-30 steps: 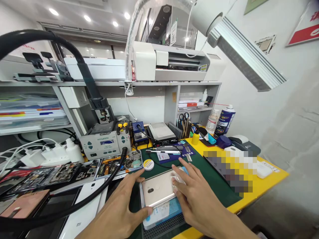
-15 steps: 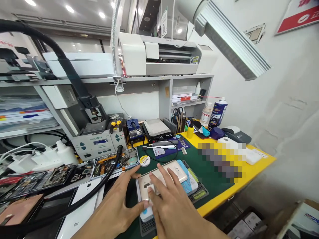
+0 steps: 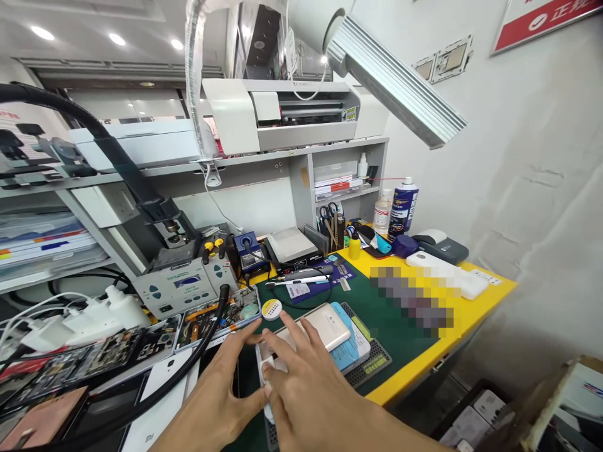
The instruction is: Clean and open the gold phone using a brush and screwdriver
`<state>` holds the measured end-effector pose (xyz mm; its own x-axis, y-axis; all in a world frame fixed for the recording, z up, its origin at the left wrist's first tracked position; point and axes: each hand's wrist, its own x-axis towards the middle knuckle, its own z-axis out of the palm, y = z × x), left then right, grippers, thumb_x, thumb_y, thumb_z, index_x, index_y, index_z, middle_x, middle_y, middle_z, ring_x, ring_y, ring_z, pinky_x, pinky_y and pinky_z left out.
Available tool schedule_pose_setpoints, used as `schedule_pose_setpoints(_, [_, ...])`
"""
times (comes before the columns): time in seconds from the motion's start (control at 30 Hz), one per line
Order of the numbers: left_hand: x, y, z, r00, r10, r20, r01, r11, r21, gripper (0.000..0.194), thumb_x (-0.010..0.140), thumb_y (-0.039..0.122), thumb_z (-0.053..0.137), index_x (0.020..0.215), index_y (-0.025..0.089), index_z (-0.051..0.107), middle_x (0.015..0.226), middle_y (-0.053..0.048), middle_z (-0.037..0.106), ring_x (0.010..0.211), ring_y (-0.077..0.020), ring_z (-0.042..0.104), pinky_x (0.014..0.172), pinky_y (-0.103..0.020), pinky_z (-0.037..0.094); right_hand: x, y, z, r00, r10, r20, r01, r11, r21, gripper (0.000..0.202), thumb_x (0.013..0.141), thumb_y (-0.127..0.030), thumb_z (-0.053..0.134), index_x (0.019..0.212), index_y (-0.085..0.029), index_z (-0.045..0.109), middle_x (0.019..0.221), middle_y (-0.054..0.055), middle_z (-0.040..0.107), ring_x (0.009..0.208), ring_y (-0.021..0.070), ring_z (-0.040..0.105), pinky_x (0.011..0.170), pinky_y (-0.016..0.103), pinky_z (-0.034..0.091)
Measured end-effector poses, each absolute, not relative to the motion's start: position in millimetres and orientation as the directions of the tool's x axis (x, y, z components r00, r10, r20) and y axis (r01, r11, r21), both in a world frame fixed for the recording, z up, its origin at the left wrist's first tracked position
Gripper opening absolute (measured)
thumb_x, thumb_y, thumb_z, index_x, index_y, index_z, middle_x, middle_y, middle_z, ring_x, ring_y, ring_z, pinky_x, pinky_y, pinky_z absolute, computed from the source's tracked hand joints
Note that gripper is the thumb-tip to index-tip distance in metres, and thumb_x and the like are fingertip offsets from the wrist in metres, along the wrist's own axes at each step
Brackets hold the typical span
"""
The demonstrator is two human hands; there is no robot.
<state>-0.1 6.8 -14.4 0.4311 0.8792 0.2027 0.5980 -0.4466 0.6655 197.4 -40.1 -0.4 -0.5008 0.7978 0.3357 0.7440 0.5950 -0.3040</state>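
Observation:
A pale gold smartphone [image 3: 330, 326] lies back up on a blue-and-white box [image 3: 355, 353]. My left hand [image 3: 223, 392] curves round the phone's near-left end, fingers at the far edge and thumb at the near one, steadying it. My right hand [image 3: 313, 392] reaches over the phone, pressing a small white pad [image 3: 267, 366] onto its back close to that end. The pad's material is too small to make out. Much of the phone's near part is hidden beneath my right fingers. Under the box is a dark perforated mat [image 3: 377, 363].
A round white-and-yellow tin [image 3: 272, 309] stands beyond the phone. A black hose [image 3: 188, 358] crosses the left side above a white tablet [image 3: 160, 389]. Trays of phone parts [image 3: 238, 307], a rework station [image 3: 183, 285] and a spray can [image 3: 404, 210] stand around the green work surface.
My right hand has slid the white pad slightly left along the phone towards its end. The left hand keeps its grip. The head view has shifted a little.

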Motion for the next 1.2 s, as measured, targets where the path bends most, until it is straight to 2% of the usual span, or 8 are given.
schedule_pose_setpoints(0.2, [-0.2, 8.1, -19.7, 0.397, 0.892, 0.214, 0.618, -0.433, 0.657, 0.069, 0.084, 0.031, 0.065, 0.149, 0.027, 0.04, 0.135, -0.01, 0.061, 0.13, -0.0313, 0.055, 0.112, -0.05, 0.041, 206.7, -40.5, -7.9, -0.53, 0.761, 0.375, 0.743, 0.63, -0.228, 0.04, 0.096, -0.036, 0.048, 0.12, -0.013, 0.07, 0.159, 0.015, 0.042, 0.153, 0.0424, 0.011, 0.119, 0.068, 0.018])
schedule_pose_setpoints(0.33, [1.4, 7.1, -26.0, 0.35, 0.904, 0.244, 0.61, -0.418, 0.673, 0.07, 0.081, 0.033, 0.069, 0.146, 0.029, 0.045, 0.132, -0.009, 0.062, 0.13, -0.0325, 0.055, 0.113, -0.052, 0.039, 225.7, -43.6, -10.5, -0.491, 0.782, 0.384, 0.79, 0.585, -0.181, 0.039, 0.098, -0.033, 0.046, 0.127, -0.016, 0.067, 0.161, 0.013, 0.04, 0.153, 0.0417, 0.008, 0.12, 0.068, 0.016])
schedule_pose_setpoints(0.57, [3.8, 5.0, -21.5, 0.316, 0.922, 0.225, 0.617, -0.379, 0.689, 0.069, 0.08, 0.041, 0.069, 0.144, 0.029, 0.048, 0.13, -0.008, 0.065, 0.13, -0.0335, 0.055, 0.114, -0.053, 0.037, 276.8, -41.7, -5.9, -0.316, 0.859, 0.402, 0.902, 0.403, -0.152, 0.035, 0.1, -0.024, 0.045, 0.125, -0.024, 0.07, 0.155, 0.009, 0.049, 0.151, 0.0396, 0.022, 0.117, 0.067, 0.026])
schedule_pose_setpoints(0.73, [2.2, 5.7, -23.8, 0.321, 0.923, 0.213, 0.63, -0.376, 0.679, 0.069, 0.081, 0.039, 0.068, 0.146, 0.03, 0.045, 0.134, -0.008, 0.063, 0.133, -0.034, 0.053, 0.116, -0.057, 0.033, 293.5, -43.9, -9.3, -0.289, 0.86, 0.42, 0.921, 0.37, -0.124, 0.035, 0.101, -0.024, 0.045, 0.124, -0.025, 0.07, 0.153, 0.007, 0.052, 0.15, 0.0399, 0.026, 0.115, 0.066, 0.031])
schedule_pose_setpoints(1.0, [0.0, 5.7, -21.5, 0.358, 0.911, 0.204, 0.654, -0.401, 0.642, 0.07, 0.083, 0.035, 0.069, 0.147, 0.03, 0.043, 0.137, -0.009, 0.061, 0.136, -0.0341, 0.049, 0.116, -0.056, 0.034, 281.4, -49.5, -15.8, -0.352, 0.808, 0.472, 0.904, 0.424, -0.054, 0.035, 0.099, -0.017, 0.045, 0.125, -0.015, 0.068, 0.153, 0.012, 0.051, 0.151, 0.0404, 0.021, 0.119, 0.064, 0.027])
schedule_pose_setpoints(1.2, [-1.1, 5.7, -15.9, 0.402, 0.906, 0.136, 0.676, -0.393, 0.623, 0.071, 0.084, 0.037, 0.068, 0.149, 0.028, 0.04, 0.14, -0.01, 0.059, 0.138, -0.0333, 0.048, 0.116, -0.053, 0.035, 248.8, -49.7, -18.9, -0.452, 0.741, 0.497, 0.831, 0.552, -0.067, 0.034, 0.097, -0.019, 0.049, 0.123, -0.01, 0.067, 0.152, 0.016, 0.052, 0.152, 0.0414, 0.02, 0.118, 0.065, 0.03])
